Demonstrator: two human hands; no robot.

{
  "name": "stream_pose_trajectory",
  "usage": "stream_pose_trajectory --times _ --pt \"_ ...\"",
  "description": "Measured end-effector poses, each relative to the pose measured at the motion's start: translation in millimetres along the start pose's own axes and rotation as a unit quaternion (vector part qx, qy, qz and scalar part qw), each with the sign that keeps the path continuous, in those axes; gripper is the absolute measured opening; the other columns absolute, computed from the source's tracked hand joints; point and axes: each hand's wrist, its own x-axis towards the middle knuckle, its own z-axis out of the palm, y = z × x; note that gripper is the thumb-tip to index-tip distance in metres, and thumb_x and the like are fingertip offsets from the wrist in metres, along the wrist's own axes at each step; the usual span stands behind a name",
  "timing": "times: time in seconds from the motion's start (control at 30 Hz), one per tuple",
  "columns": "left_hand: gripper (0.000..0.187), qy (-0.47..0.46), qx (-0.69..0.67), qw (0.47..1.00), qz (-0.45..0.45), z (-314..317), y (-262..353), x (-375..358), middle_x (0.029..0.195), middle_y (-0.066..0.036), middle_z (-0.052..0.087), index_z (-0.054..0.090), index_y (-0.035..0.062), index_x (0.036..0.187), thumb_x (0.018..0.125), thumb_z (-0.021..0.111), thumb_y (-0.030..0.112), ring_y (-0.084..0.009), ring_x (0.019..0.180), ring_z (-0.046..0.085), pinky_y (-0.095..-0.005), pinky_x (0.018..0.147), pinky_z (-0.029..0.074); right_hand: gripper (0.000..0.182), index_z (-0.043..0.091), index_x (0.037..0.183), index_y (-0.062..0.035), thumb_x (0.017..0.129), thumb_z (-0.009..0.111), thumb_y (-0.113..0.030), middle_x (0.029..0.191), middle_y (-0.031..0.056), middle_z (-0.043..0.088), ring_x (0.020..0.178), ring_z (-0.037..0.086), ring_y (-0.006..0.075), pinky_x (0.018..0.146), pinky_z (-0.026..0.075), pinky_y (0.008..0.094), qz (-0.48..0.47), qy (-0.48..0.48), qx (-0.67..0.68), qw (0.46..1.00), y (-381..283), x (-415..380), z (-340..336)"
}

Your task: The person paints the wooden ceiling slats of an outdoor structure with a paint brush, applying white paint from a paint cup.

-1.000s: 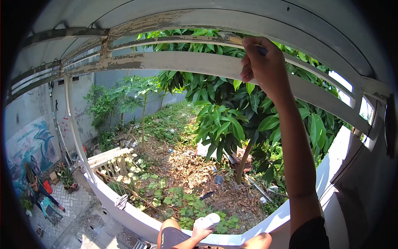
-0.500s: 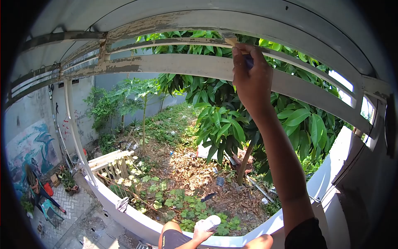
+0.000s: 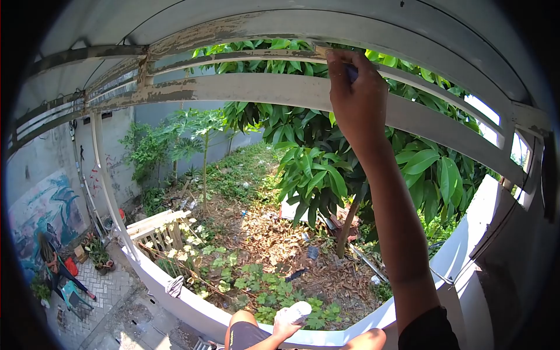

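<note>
My right hand (image 3: 359, 96) is raised high and closed around a paintbrush (image 3: 321, 51), its tan end pressed near the thin middle rail (image 3: 262, 55) of a metal frame. A bit of purple-blue handle shows between the fingers; the bristle tip is hard to make out. Low down, my left hand (image 3: 284, 326) grips a white container (image 3: 299, 312) in front of my knees. The upper beam (image 3: 315, 26) and lower beam (image 3: 262, 88) are pale grey, with rough brown patches toward the left.
Below me runs a curved white wall (image 3: 198, 312) with a cloth (image 3: 174, 286) on it. Beyond lie a leafy tree (image 3: 315, 169), dry leaves and a wooden pallet (image 3: 157, 224). At lower left, a person (image 3: 49, 259) is by a green chair (image 3: 73, 294) on paving.
My right hand and the brush have shifted slightly up along the rail, the brush tilting flatter. My left hand with the white container is nearly unchanged.
</note>
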Motion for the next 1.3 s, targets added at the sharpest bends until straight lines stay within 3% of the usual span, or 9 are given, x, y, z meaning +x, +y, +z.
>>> stream_pose_trajectory --times 0.2,0.33,0.4,0.43,0.53,0.57,0.63,1.07,1.3 --pt "0.085 0.012 -0.005 0.999 0.032 -3.1 2.9 -3.8 0.114 -0.018 0.06 0.06 0.0028 0.121 0.064 0.092 0.057 -0.0371 0.115 0.056 -0.0458 0.099 0.048 0.023 0.068 0.102 -0.0005 0.101 0.069 -0.023 0.082 0.0157 0.074 0.073 0.075 0.0273 0.065 0.058 0.0372 0.024 -0.018 0.001 1.0 0.0 4.1 -1.2" --pt "0.086 0.025 -0.02 0.999 0.019 1.2 1.5 0.2 0.114 -0.019 0.06 0.059 0.0025 0.122 0.064 0.092 0.057 -0.0379 0.115 0.056 -0.0462 0.099 0.048 0.017 0.068 0.098 -0.002 0.099 0.071 -0.018 0.077 0.0126 0.073 0.069 0.074 0.0231 0.062 0.057 0.0341 -0.048 0.015 0.076 0.996 11.8 -14.7 -5.0" --pt "0.086 0.022 -0.017 0.999 0.016 3.9 -1.0 -1.9 0.115 -0.019 0.06 0.059 0.0024 0.122 0.064 0.092 0.057 -0.0382 0.115 0.056 -0.0463 0.099 0.048 0.018 0.068 0.099 -0.0017 0.099 0.071 -0.019 0.078 0.0127 0.073 0.069 0.074 0.0236 0.062 0.057 0.0346 -0.012 -0.003 0.014 1.0 13.6 -9.9 -11.0" --pt "0.086 0.024 -0.011 0.999 0.017 5.1 -2.4 -1.8 0.114 -0.019 0.06 0.059 0.0024 0.122 0.065 0.092 0.057 -0.0384 0.115 0.056 -0.0465 0.099 0.048 0.023 0.07 0.107 -0.0011 0.104 0.064 -0.023 0.07 0.0034 0.066 0.059 0.063 0.0099 0.057 0.049 0.0283 -0.007 -0.003 0.008 1.0 15.6 -3.4 -10.6" --pt "0.086 0.021 -0.005 0.999 0.026 8.9 -8.7 -0.5 0.113 -0.019 0.06 0.059 0.0024 0.122 0.065 0.091 0.058 -0.0387 0.114 0.057 -0.0469 0.098 0.048 0.025 0.07 0.108 -0.0009 0.105 0.063 -0.025 0.07 0.0028 0.066 0.06 0.061 0.0084 0.056 0.047 0.0267 -0.006 0.005 -0.023 1.0 16.1 11.0 -10.4" --pt "0.086 0.019 -0.005 0.999 0.036 7.8 -9.1 -0.1 0.113 -0.019 0.061 0.059 0.0025 0.122 0.065 0.091 0.058 -0.0388 0.114 0.057 -0.0471 0.098 0.048 0.025 0.07 0.108 -0.0009 0.105 0.063 -0.025 0.07 0.0028 0.066 0.06 0.061 0.0084 0.056 0.047 0.0267 -0.004 0.004 -0.024 1.0 17.0 6.2 -10.1" --pt "0.086 0.025 -0.008 0.999 0.038 1.0 -2.0 -2.0 0.112 -0.019 0.061 0.059 0.0025 0.121 0.065 0.091 0.059 -0.0388 0.114 0.057 -0.0473 0.098 0.048 0.022 0.069 0.1 -0.0019 0.101 0.069 -0.024 0.078 0.0127 0.073 0.069 0.074 0.023 0.063 0.057 0.0349 -0.032 0.027 0.052 0.998 18.8 -10.2 -9.1" --pt "0.088 0.022 -0.023 0.999 0.014 5.8 -6.0 0.4 0.116 -0.019 0.059 0.056 0.0032 0.126 0.065 0.091 0.057 -0.0389 0.115 0.056 -0.0476 0.1 0.047 0.022 0.07 0.098 -0.0019 0.101 0.068 -0.024 0.077 0.0111 0.072 0.07 0.073 0.02 0.065 0.056 0.0332 -0.037 0.008 0.081 0.996 29.5 -10.3 -3.6" --pt "0.092 -0.002 -0.005 1.0 -0.003 4.1 -3.7 -1.3 0.117 -0.022 0.06 0.057 0.0001 0.125 0.062 0.094 0.057 -0.0395 0.116 0.058 -0.0475 0.1 0.049 0.016 0.069 0.099 -0.0019 0.1 0.068 -0.018 0.073 0.0087 0.07 0.063 0.069 0.0166 0.059 0.053 0.0308 0.023 -0.033 0.0 0.999 20.7 18.4 -4.0"
